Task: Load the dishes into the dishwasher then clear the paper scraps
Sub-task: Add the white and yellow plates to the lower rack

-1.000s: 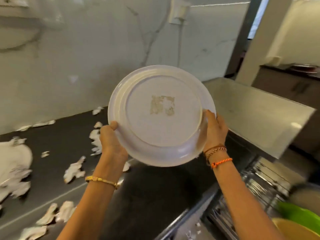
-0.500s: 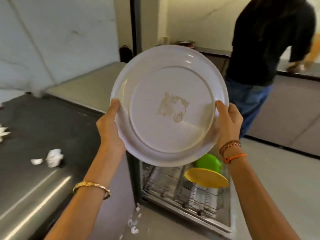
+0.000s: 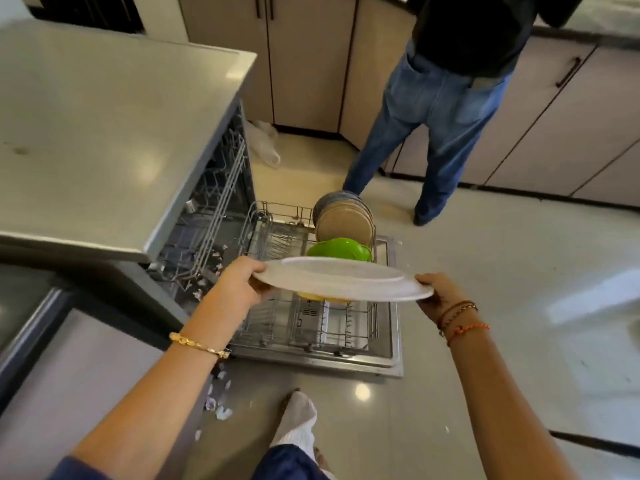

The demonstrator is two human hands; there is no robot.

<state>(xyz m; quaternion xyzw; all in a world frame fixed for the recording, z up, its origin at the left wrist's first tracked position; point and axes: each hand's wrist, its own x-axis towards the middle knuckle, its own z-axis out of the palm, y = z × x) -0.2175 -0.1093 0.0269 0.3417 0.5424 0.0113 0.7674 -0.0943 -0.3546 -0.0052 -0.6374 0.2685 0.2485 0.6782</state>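
I hold a large white plate (image 3: 341,278) nearly flat, above the pulled-out lower rack (image 3: 311,327) of the open dishwasher. My left hand (image 3: 239,285) grips its left rim and my right hand (image 3: 438,294) grips its right rim. In the rack stand beige and grey plates (image 3: 344,216), a green bowl (image 3: 341,249) and a yellow dish (image 3: 325,298) mostly hidden under the white plate. Paper scraps (image 3: 218,400) lie on the floor beside the dishwasher door (image 3: 388,358).
A grey counter (image 3: 104,133) stands at the left above the dishwasher. Another person in jeans (image 3: 440,116) stands at the far cabinets. A plastic bag (image 3: 265,143) lies on the floor. My socked foot (image 3: 298,424) is near the open door.
I have turned from the counter toward the dishwasher. The plate went from upright facing me to nearly flat and lower, over the rack. Both hands keep their hold.
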